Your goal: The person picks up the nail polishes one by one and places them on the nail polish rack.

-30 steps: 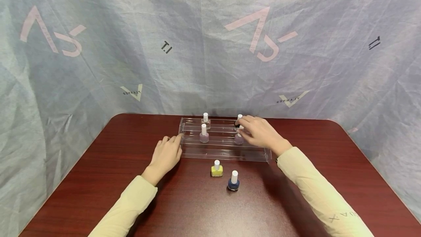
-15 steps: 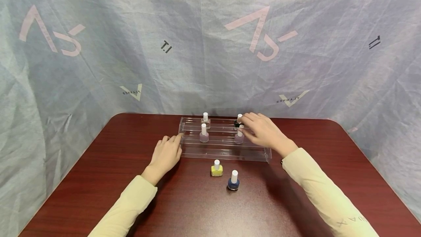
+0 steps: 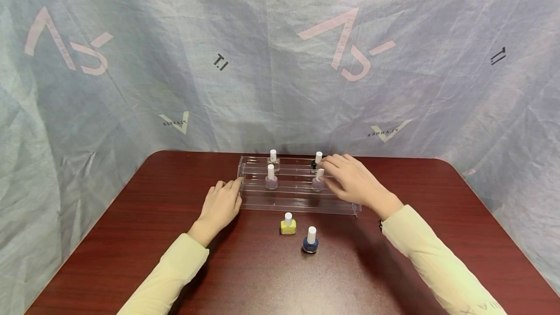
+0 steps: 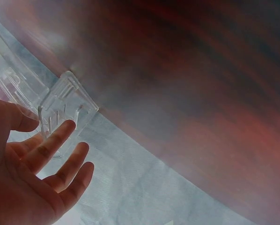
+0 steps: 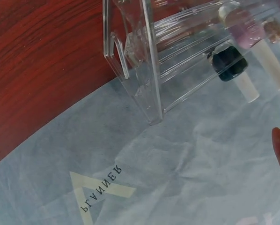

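Observation:
A clear stepped display rack stands at the back of the table. My left hand holds its left end; in the left wrist view, the thumb and fingers lie about the clear side panel. My right hand is at the right lavender nail polish bottle on the middle step, fingers loose and apart from the bottles in the right wrist view. Behind that bottle is a dark green one, partly hidden. To the left stand another lavender bottle and a glittery clear-brown one.
On the table before the rack stand a yellow nail polish bottle and a dark blue one, both white-capped. A grey printed cloth hangs behind the table's back edge.
My right hand has drawn back a little to the right from the right lavender bottle, leaving it on the middle step with its cap uncovered. The left hand has stayed put.

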Demonstrator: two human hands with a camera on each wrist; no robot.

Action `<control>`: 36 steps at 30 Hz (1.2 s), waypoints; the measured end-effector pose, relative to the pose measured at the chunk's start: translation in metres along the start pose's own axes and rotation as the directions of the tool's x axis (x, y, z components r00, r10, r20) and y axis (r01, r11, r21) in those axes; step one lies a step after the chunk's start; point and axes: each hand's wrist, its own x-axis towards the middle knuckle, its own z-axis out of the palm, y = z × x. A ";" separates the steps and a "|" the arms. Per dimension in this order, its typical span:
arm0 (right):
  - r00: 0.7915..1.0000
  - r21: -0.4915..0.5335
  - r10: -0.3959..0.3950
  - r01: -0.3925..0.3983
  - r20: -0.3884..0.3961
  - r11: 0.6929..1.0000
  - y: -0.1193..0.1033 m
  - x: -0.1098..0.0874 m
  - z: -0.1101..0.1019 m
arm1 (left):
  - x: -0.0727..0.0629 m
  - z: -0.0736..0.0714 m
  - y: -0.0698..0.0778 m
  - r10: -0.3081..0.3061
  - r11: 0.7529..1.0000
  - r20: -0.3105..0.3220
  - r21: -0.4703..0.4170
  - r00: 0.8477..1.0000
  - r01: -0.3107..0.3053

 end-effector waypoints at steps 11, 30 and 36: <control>0.998 0.013 -0.057 0.058 -0.020 0.998 -0.017 -0.006 -0.003 | 0.000 -0.001 0.001 -0.001 1.000 0.015 0.006 1.000 0.001; 0.989 0.019 -0.145 0.146 -0.010 0.989 -0.039 -0.026 0.011 | 0.000 -0.002 0.000 -0.014 1.000 0.039 0.004 0.999 0.014; 0.990 0.028 -0.138 0.137 0.027 0.990 -0.045 -0.029 0.011 | 0.000 0.000 0.000 -0.015 1.000 0.038 0.001 0.999 0.015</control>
